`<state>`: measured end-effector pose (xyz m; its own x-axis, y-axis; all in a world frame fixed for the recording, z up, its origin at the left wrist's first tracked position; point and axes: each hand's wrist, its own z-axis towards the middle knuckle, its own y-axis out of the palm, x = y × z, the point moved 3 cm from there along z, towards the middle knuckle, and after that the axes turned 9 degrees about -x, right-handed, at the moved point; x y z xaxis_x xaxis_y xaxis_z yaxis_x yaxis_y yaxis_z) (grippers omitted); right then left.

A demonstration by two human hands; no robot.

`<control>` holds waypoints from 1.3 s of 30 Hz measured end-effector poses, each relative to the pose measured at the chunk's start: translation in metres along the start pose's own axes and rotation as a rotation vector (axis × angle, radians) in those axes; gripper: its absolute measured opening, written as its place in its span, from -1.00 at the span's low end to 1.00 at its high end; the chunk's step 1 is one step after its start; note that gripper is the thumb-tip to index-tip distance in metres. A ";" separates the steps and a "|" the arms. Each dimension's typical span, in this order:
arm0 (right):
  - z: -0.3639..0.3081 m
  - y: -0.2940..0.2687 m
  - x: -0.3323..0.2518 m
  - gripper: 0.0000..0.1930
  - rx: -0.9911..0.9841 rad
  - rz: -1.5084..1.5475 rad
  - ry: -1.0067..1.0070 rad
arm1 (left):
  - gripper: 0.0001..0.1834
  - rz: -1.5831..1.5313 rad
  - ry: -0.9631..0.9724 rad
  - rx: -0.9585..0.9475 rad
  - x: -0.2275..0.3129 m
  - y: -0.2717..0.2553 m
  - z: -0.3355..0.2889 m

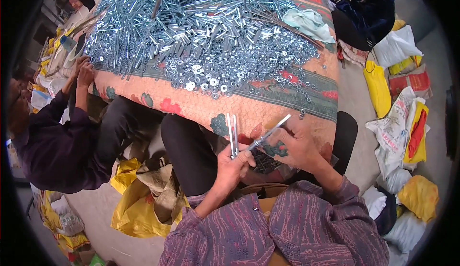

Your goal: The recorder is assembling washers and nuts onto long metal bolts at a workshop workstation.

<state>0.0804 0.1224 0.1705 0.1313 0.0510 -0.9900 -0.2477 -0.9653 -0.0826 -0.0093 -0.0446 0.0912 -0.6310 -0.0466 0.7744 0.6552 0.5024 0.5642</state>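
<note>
My left hand [233, 167] is closed around several slim silver bolts. Two of these bolts [232, 131] point upward, side by side. A longer metal bolt [270, 133] slants up to the right from the same grip, with a thicker collar-like part partway along it. Beside that bolt is my right hand [302, 144]; its fingers are smeared by motion, so their grip is unclear. Both hands are above my lap, at the near edge of a table with a floral cloth [191, 105].
Heaped metal rods [191, 12], short sleeves [187, 38], nuts and washers [211, 76] cover much of the table. A pale cloth [309, 24] lies at its right side. People sit at left [62, 136] and far right [366, 7]. Yellow bags [139, 208] and white sacks [395, 122] line the floor.
</note>
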 end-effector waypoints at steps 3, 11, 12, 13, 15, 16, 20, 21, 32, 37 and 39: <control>0.003 0.005 -0.003 -0.73 0.045 -0.131 -0.103 | -0.85 -0.049 -0.005 -0.029 0.004 0.000 0.003; 0.004 0.003 -0.013 -0.70 0.133 -0.127 -0.110 | -0.88 -0.095 -0.010 -0.057 -0.001 0.006 0.002; 0.004 0.003 -0.014 -0.69 0.067 -0.133 -0.095 | -0.88 -0.076 -0.030 -0.065 -0.001 0.011 0.002; 0.004 0.004 -0.014 -0.69 0.001 -0.140 -0.080 | -0.87 -0.098 -0.059 -0.097 0.001 0.016 0.001; 0.003 -0.002 -0.009 -0.69 -0.028 -0.198 -0.041 | -0.86 -0.117 -0.042 -0.066 0.000 0.003 0.002; 0.004 -0.003 -0.007 -0.69 -0.059 -0.255 0.000 | -0.84 -0.137 -0.025 -0.034 0.001 -0.004 0.002; 0.008 -0.002 -0.010 -0.69 0.086 -0.013 -0.091 | -0.85 -0.159 -0.051 -0.068 -0.001 0.013 0.005; 0.007 -0.002 -0.012 -0.69 0.004 -0.055 -0.011 | -0.87 -0.140 -0.041 -0.088 -0.002 0.012 0.005; 0.014 0.029 0.031 -0.84 0.076 -0.058 0.088 | -0.88 0.657 0.368 0.130 0.005 0.009 0.000; 0.002 0.016 0.019 -0.81 0.030 0.011 0.261 | -0.85 0.511 0.179 -0.037 0.012 -0.001 -0.002; 0.001 0.001 0.010 -0.76 -0.200 -0.419 -0.148 | -0.83 0.254 0.042 -0.030 0.013 -0.009 -0.001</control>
<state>0.0800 0.1221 0.1603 0.0391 0.4676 -0.8831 -0.0110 -0.8835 -0.4683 -0.0227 -0.0508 0.0970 -0.4276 0.0418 0.9030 0.8026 0.4772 0.3580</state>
